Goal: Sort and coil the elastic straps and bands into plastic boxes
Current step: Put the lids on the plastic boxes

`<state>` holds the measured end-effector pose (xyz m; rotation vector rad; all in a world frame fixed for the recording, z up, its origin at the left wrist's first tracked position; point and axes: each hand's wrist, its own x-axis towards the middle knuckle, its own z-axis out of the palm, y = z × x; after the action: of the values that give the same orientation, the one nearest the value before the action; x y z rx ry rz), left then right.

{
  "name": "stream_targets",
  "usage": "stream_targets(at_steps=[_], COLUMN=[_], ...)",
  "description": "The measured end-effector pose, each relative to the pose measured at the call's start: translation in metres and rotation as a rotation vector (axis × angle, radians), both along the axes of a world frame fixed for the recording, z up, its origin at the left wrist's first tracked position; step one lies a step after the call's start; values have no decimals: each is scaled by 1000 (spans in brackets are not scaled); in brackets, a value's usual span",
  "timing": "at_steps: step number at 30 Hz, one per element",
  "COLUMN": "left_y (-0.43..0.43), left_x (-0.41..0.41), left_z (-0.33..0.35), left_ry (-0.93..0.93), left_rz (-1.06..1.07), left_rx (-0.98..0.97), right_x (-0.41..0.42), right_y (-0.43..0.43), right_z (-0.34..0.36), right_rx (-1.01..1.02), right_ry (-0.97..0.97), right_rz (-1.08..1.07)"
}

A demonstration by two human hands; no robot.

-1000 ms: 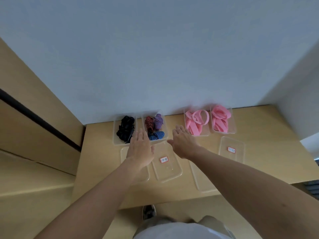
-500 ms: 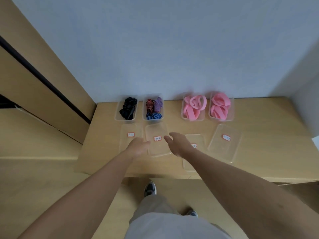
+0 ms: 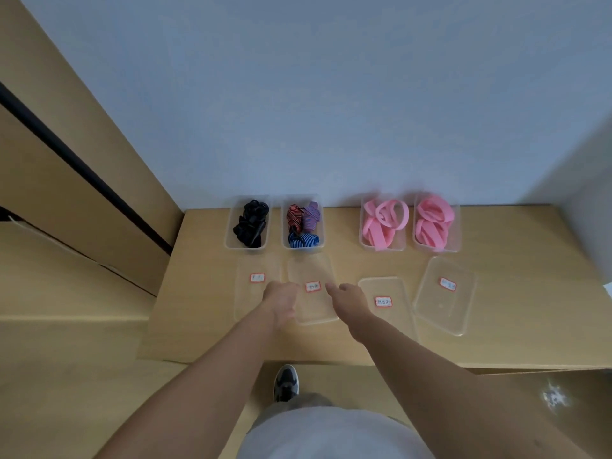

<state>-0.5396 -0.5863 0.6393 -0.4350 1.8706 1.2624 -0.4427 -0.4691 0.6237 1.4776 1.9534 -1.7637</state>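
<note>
1. Four clear plastic boxes in a row along the back of the table (image 3: 530, 293), close to the wall, each with its load already inside.
2. From the left: first box (image 3: 230, 233) with black straps (image 3: 250, 223); second box (image 3: 284, 235) just beside it with striped bands (image 3: 303, 223) in red, purple and blue.
3. After a gap, third box (image 3: 361, 240) with loose pink bands (image 3: 384, 223); fourth box (image 3: 457, 240) with pink coils (image 3: 433, 223).
4. Four clear lids flat on the table, nearer than the boxes, each with a small red-edged label: first lid (image 3: 255, 260), second lid (image 3: 313, 270), third lid (image 3: 394, 286), fourth lid (image 3: 445, 309), the last one turned at an angle.
5. Left hand (image 3: 281, 301) at the left edge of the second lid, over part of the first lid; fingers (image 3: 284, 288) curled under, grip on the lid impossible to tell.
6. Right hand (image 3: 351, 303) at the right edge of the same lid; fingers (image 3: 331, 287) fairly straight, tips touching the lid, nothing held.
7. Below the table's near edge, one dark shoe (image 3: 286, 382) on the floor.
</note>
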Motion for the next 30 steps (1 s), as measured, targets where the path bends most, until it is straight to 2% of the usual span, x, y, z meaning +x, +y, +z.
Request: stream_targets(at_steps=[4,7,9,17,19,22,30], left_y=[-7,-15,-21,-15,-4,13,41], left_x=[-7,-7,-3,-34,-54,-92,-150], left_z=[-13,-20,-20,9,18,25,17], left_ry=[16,172,266,535,596,706,741], left_rz=[-66,-197,-208,-153,-112,-183,-379], left_rx=[-69,-143,-160,-34,-16,-32,-201], right_x=[-1,0,-1,-36,-55,-90,-152], right_y=[3,1,-3,-3,5,25,58], right_z=[-5,-10,-13,5,14,26,21], right_rx=[-37,-85,-79,245,292,359,192], right_ry=[-16,-12,1,112,147,146,109], right_rz=[-118,-217,-272,-388,-379,-327,-410])
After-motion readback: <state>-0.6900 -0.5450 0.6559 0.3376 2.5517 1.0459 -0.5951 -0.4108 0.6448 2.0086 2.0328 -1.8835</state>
